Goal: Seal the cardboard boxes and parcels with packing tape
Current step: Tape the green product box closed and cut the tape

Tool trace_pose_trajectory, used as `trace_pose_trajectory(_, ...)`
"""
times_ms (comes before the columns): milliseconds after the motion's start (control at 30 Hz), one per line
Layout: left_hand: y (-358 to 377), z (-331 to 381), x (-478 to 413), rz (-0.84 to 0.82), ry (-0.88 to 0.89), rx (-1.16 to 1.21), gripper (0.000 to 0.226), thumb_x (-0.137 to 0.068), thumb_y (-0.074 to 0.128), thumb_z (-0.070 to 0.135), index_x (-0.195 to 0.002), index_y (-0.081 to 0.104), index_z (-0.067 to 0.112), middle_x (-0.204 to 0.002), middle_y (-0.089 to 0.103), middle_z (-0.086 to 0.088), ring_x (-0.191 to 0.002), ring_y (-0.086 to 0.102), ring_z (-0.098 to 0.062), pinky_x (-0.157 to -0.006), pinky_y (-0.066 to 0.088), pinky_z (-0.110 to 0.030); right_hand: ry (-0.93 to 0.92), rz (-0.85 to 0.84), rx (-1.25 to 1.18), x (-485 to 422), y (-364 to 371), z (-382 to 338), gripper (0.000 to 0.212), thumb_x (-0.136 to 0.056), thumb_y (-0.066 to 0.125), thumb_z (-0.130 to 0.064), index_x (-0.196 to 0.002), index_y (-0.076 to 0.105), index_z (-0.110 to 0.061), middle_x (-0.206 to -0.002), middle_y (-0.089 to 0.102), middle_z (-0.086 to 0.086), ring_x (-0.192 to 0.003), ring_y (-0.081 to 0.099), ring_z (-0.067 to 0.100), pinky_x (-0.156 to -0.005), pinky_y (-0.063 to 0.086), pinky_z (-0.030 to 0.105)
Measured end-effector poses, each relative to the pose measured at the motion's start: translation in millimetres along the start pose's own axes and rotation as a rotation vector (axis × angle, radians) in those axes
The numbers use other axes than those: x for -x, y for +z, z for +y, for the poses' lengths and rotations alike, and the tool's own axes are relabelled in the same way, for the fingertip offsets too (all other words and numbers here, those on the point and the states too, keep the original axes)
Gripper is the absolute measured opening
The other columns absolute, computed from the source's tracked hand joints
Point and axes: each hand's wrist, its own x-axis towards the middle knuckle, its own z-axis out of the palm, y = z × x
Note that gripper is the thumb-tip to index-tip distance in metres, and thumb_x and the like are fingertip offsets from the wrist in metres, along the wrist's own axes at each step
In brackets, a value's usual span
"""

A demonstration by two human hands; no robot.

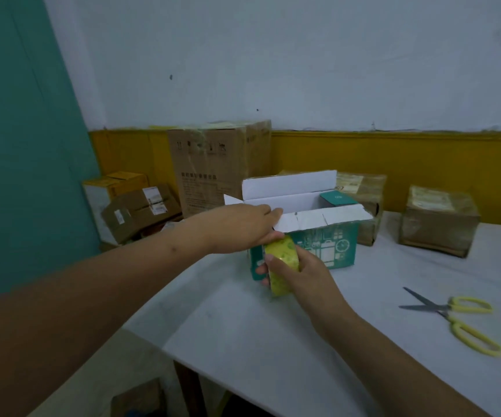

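A teal printed cardboard box (330, 246) with white inner flaps stands open near the middle of the white table (258, 332). My left hand (240, 227) holds the near flap at its left end, thumb under it and fingers over its edge. In front of the box, my right hand (300, 272) grips a yellowish roll of packing tape (282, 263), fingers curled around it. A small teal item (338, 198) shows inside the box.
Yellow-handled scissors (457, 319) lie open on the table at right. Two tape-wrapped parcels (439, 221) (360, 203) sit behind the box. A tall brown carton (219, 167) and smaller boxes (141, 209) are stacked off the table's far left corner.
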Motion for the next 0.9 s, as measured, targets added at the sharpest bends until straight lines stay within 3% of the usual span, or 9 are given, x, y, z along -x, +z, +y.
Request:
trace_pose_trajectory(67, -5, 0, -2, 0.004, 0.014, 0.004, 0.056, -0.106, 0.019, 0.045, -0.147, 0.032, 0.009, -0.123, 0.057, -0.010, -0.104, 0.060, -0.026, -0.090, 0.050, -0.040, -0.045, -0.004, 0.005, -1, -4, -2, 0.008, -0.094, 0.063, -0.019, -0.099, 0.066, -0.013, -0.081, 0.077, 0.002, -0.074, 0.072, 0.014, -0.071, 0.057, 0.022)
trace_pose_trajectory(133, -9, -1, -3, 0.022, 0.030, 0.033, 0.046, -0.107, 0.019, 0.040, -0.134, 0.041, 0.010, -0.098, 0.061, -0.005, -0.082, 0.059, -0.020, -0.073, 0.049, -0.036, -0.093, -0.001, 0.044, -1, -8, -8, 0.009, -0.095, 0.062, -0.023, -0.094, 0.066, -0.016, -0.080, 0.077, 0.003, -0.074, 0.073, 0.016, -0.072, 0.057, 0.021)
trace_pose_trajectory(233, -17, 0, -7, 0.044, 0.019, 0.083, 0.027, -0.109, 0.025, 0.032, -0.116, 0.045, 0.014, -0.071, 0.044, 0.007, -0.059, 0.041, -0.006, -0.051, 0.029, -0.025, -0.139, -0.015, 0.081, -2, -13, -17, 0.023, -0.096, 0.058, -0.032, -0.091, 0.066, -0.011, -0.073, 0.075, 0.005, -0.067, 0.071, 0.015, -0.070, 0.056, 0.020)
trace_pose_trajectory(333, -25, -4, -13, 0.019, -0.037, 0.247, 0.021, -0.108, 0.033, 0.028, -0.103, 0.050, 0.017, -0.073, 0.045, 0.009, -0.063, 0.042, -0.004, -0.057, 0.032, -0.029, -0.136, -0.005, 0.059, -4, -14, -21, 0.032, -0.097, 0.052, -0.039, -0.091, 0.067, -0.011, -0.069, 0.074, 0.004, -0.064, 0.070, 0.012, -0.064, 0.053, 0.016)
trace_pose_trajectory(467, -28, -16, -21, 0.049, -0.089, 0.428, 0.031, -0.108, 0.034, 0.030, -0.084, 0.051, 0.019, -0.076, 0.050, 0.009, -0.069, 0.046, -0.004, -0.068, 0.034, -0.028, -0.098, 0.004, -0.040, -7, -11, -27, 0.041, -0.099, 0.047, -0.039, -0.094, 0.069, -0.005, -0.064, 0.073, 0.004, -0.058, 0.068, 0.008, -0.056, 0.050, 0.012)
trace_pose_trajectory(567, -24, -24, -27, 0.028, -0.152, 0.533, 0.038, -0.107, 0.037, 0.030, -0.080, 0.056, 0.011, -0.078, 0.058, -0.003, -0.069, 0.050, -0.015, -0.066, 0.040, -0.030, -0.084, -0.027, -0.043, -4, -13, -25, 0.040, -0.101, 0.043, -0.037, -0.091, 0.068, -0.007, -0.062, 0.072, 0.001, -0.056, 0.068, 0.006, -0.058, 0.050, 0.013)
trace_pose_trajectory(700, -13, -29, -32, 0.016, -0.254, 0.674, 0.044, -0.106, 0.039, 0.034, -0.088, 0.061, -0.001, -0.085, 0.061, -0.017, -0.073, 0.050, -0.018, -0.071, 0.043, -0.033, -0.063, -0.053, 0.069, -3, -18, -13, 0.053, -0.101, 0.041, -0.043, -0.089, 0.070, -0.001, -0.071, 0.074, 0.012, -0.065, 0.070, 0.015, -0.064, 0.051, 0.015)
trace_pose_trajectory(800, -3, -30, -32, 0.054, -0.273, 0.820, 0.045, -0.106, 0.039, 0.038, -0.098, 0.063, 0.001, -0.091, 0.064, -0.010, -0.078, 0.056, -0.019, -0.074, 0.045, -0.030, -0.073, -0.037, 0.090, -7, -18, -8, 0.055, -0.102, 0.039, -0.043, -0.086, 0.069, 0.000, -0.071, 0.074, 0.013, -0.067, 0.070, 0.018, -0.065, 0.051, 0.015)
trace_pose_trajectory(900, -1, -27, -30, 0.012, -0.249, 0.886, 0.036, -0.099, 0.049, 0.049, -0.102, 0.066, 0.017, -0.090, 0.066, 0.009, -0.076, 0.061, -0.002, -0.066, 0.049, -0.015, -0.069, -0.042, 0.038, -9, -13, -8, 0.054, -0.101, 0.040, -0.043, -0.087, 0.068, 0.002, -0.069, 0.072, 0.016, -0.061, 0.069, 0.020, -0.062, 0.053, 0.021)
